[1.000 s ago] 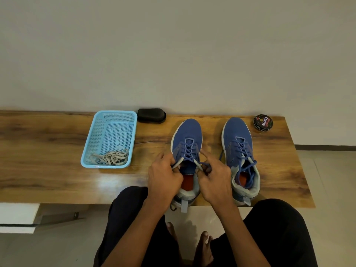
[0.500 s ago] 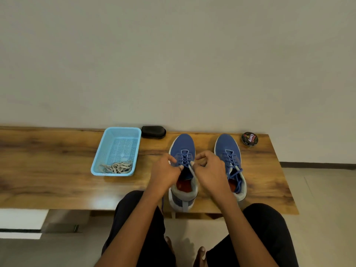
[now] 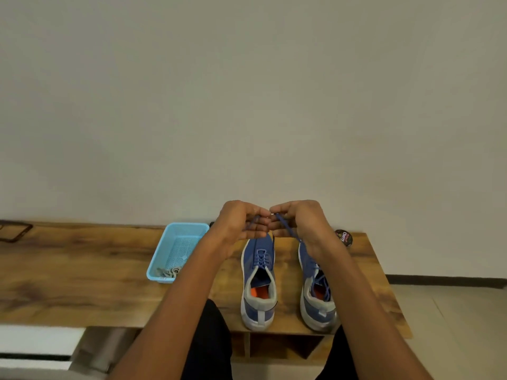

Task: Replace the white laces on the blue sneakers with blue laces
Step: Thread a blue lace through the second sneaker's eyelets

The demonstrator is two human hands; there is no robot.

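While both sneakers (image 3: 258, 281) sit at six o'clock, our left hand (image 3: 241, 223) and right hand (image 3: 299, 222) pinch the blue lace (image 3: 285, 229) ends.

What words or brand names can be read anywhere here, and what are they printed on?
"Cherry": white script on the lid of the small round black tin at the back right of the wooden table.
The smaller print and the red mark beside that word are too blurred to read.
Nothing readable shows on the blue sneakers or the blue plastic basket.
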